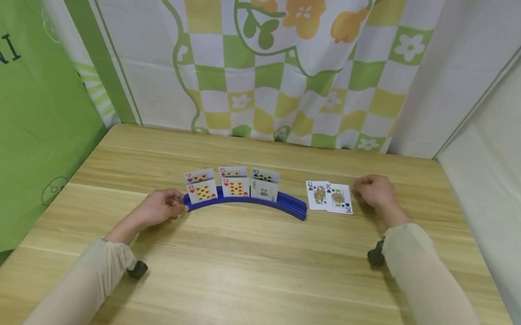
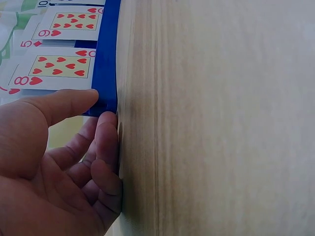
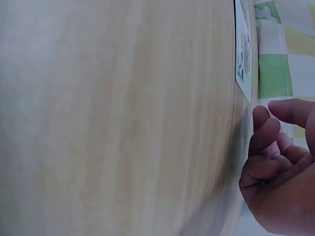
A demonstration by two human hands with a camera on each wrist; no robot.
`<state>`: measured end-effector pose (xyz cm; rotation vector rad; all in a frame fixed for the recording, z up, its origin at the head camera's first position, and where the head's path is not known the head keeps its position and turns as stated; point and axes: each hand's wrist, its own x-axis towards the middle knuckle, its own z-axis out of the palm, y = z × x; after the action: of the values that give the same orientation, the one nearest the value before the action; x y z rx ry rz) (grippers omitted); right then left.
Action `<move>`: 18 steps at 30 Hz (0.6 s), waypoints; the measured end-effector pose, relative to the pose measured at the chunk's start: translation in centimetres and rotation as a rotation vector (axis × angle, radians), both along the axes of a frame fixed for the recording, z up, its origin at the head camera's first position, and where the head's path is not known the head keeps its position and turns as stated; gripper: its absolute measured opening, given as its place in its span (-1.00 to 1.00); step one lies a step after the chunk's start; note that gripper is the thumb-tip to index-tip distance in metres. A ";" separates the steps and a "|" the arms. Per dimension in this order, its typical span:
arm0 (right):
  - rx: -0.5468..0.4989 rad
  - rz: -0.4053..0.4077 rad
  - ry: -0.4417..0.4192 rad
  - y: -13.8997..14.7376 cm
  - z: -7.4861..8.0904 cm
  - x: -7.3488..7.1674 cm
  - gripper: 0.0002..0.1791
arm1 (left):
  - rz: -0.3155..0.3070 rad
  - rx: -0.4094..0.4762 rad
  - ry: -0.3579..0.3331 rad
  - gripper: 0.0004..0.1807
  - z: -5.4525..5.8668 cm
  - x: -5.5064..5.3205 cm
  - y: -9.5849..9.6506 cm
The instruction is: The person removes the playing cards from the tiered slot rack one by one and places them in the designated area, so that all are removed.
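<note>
1. The left hand [image 1: 160, 209] pinches the near-side end of a curved blue card holder [image 1: 292, 207], thumb on the top surface and fingers at the end and below; the holder stretches from there toward the right hand [image 1: 376, 193].
2. The right hand grips nothing; its fingers are loosely curled, the thumb tip close to a fingertip.
3. Six cards stand in the holder, in two rows. Closest to the left hand, the eight of hearts [image 1: 203, 192] stands in front of the seven of hearts [image 1: 198, 175].
4. Next along, away from the left hand, another heart card [image 1: 236, 187] stands before the five of diamonds [image 1: 234, 172].
5. Farthest from the left hand, a grey picture card [image 1: 264, 191] fronts a black ten [image 1: 265, 176]; the holder's stretch beyond them, toward the right hand, bears no cards.
6. Just beside the right hand, a black king [image 1: 339, 198] lies face up on the tabletop [image 1: 239, 281], overlapping a queen [image 1: 315, 196] on its left-hand side.
7. Beyond both hands hangs a checked, flowered curtain [image 1: 298, 99].
</note>
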<state>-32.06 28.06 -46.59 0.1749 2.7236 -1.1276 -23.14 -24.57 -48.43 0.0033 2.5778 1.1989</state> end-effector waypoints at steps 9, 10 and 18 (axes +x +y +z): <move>-0.093 -0.021 -0.002 0.3 -0.3 0.1 -0.61 | -0.008 -0.012 0.015 -0.61 -0.1 0.0 0.0; -0.103 -0.020 0.000 0.4 -0.3 0.1 -0.61 | -0.006 -0.013 0.016 -0.61 -0.1 -0.1 0.0; -0.151 -0.042 -0.039 0.6 -0.1 0.1 -0.64 | -0.011 -0.005 0.020 -0.60 -0.2 -0.1 -0.1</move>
<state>-31.94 28.70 -46.67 0.2307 2.5994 -1.3219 -23.21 -24.65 -48.63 0.0285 2.5951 1.1942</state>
